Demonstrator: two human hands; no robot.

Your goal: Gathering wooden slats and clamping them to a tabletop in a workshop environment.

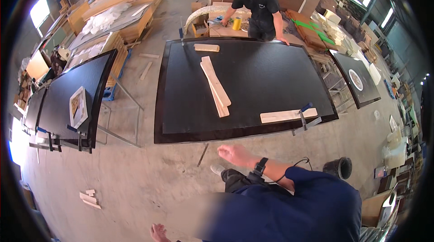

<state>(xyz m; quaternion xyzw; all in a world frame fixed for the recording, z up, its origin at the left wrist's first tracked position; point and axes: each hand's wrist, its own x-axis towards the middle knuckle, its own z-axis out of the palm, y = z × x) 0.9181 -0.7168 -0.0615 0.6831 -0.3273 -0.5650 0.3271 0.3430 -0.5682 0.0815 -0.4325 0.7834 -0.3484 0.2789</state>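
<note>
My right hand, with a dark strap on its wrist, hangs just off the near edge of a large black panel. Its fingers are loosely bent and slightly apart, with nothing visible in them. Low in the picture, my left hand hangs over the floor, partly cut off, fingers apart and nothing seen in it. Two long wooden strips lie crossed on the panel. A short wood block lies near its far edge. At the near right edge, a clamp sits over another wooden strip.
Across the panel a co-worker in black leans by a yellow roll. Another black panel with a light frame stands at left on metal legs. Wood offcuts and a black bucket are on the floor.
</note>
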